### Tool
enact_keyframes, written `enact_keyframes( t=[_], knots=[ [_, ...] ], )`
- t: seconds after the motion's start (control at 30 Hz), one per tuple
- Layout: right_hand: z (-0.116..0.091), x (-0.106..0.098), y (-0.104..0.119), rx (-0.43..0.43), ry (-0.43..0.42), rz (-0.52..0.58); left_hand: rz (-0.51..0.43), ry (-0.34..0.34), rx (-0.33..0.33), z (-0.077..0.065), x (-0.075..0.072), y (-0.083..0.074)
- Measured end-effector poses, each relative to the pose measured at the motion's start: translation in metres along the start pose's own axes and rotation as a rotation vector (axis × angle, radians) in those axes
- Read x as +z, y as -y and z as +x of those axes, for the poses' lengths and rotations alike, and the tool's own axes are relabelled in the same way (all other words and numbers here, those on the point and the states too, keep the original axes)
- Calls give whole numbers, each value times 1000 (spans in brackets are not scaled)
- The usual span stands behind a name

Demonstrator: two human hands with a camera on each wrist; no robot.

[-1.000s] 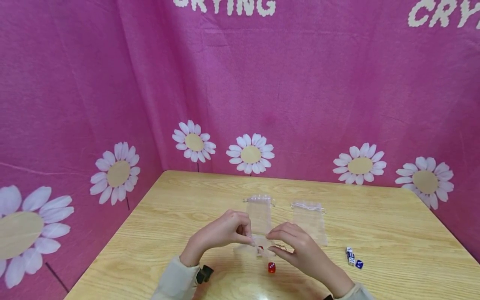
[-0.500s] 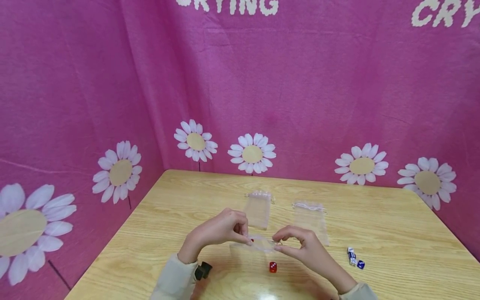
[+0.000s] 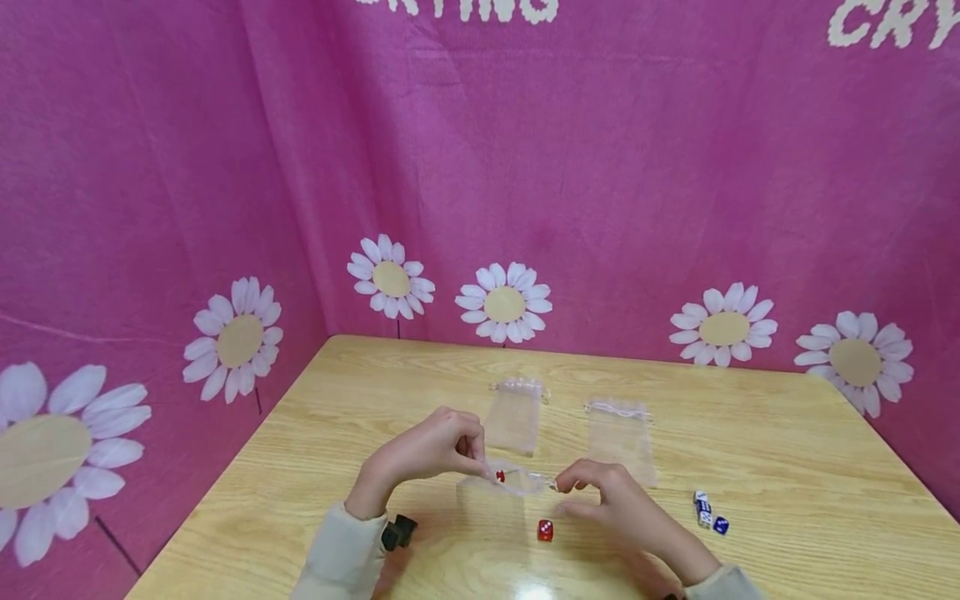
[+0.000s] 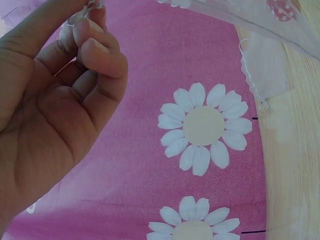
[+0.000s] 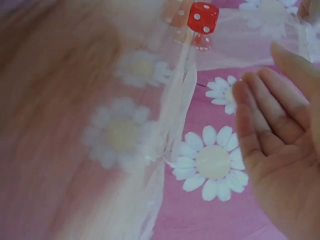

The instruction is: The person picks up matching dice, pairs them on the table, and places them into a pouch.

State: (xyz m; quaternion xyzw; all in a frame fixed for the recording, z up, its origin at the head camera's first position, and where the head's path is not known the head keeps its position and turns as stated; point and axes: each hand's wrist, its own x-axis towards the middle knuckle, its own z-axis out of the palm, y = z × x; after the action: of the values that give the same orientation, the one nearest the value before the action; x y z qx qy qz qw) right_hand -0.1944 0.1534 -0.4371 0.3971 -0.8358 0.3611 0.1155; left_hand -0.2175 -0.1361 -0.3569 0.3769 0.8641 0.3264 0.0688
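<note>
Thumb and fingers of my left hand (image 3: 431, 450) pinch the gathered edge of a sheer white drawstring bag (image 3: 495, 500); in the left wrist view the pinched bit shows at the fingertips of that hand (image 4: 65, 95). A red die (image 3: 500, 476) shows at the bag's mouth beside those fingertips. My right hand (image 3: 618, 504) is at the bag's right end, its index finger by the cord and its thumb apart. In the right wrist view the fingers of this hand (image 5: 280, 130) are loosely extended, holding nothing. Another red die (image 3: 546, 530) lies on the table in front of the bag.
Two more sheer drawstring bags lie flat behind the hands, a left one (image 3: 514, 421) and a right one (image 3: 621, 442). Several blue and white dice (image 3: 703, 508) sit to the right on the wooden table (image 3: 375, 392). A pink cloth with daisies (image 3: 600, 167) hangs behind.
My left hand has shifted slightly left with the bag's edge. The right hand has moved right, its fingers parting from the bag's rim. The bag's mouth is spread wider.
</note>
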Motion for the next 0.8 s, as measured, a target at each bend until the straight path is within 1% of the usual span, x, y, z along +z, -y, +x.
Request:
enact_keyframes(
  t=[0.17, 0.27, 0.4, 0.5, 0.67, 0.73, 0.8],
  knots=[
    [3, 3, 5, 5, 182, -63, 5, 2, 10, 0, 0, 0],
    [4, 4, 8, -21, 241, -119, 11, 7, 15, 0, 0, 0],
    [4, 7, 12, -103, 257, -214, 12, 9, 19, 0, 0, -1],
    [5, 9, 13, -134, 265, -267, 7, 13, 20, 0, 0, -1],
    [7, 11, 15, -101, 299, -305, -4, 26, 15, 1, 0, -2],
    [7, 12, 15, -72, 315, -295, -6, 30, 11, 0, 1, -2],
    [7, 12, 14, -54, 314, -262, -8, 32, 9, 0, 1, -2]
  ],
)
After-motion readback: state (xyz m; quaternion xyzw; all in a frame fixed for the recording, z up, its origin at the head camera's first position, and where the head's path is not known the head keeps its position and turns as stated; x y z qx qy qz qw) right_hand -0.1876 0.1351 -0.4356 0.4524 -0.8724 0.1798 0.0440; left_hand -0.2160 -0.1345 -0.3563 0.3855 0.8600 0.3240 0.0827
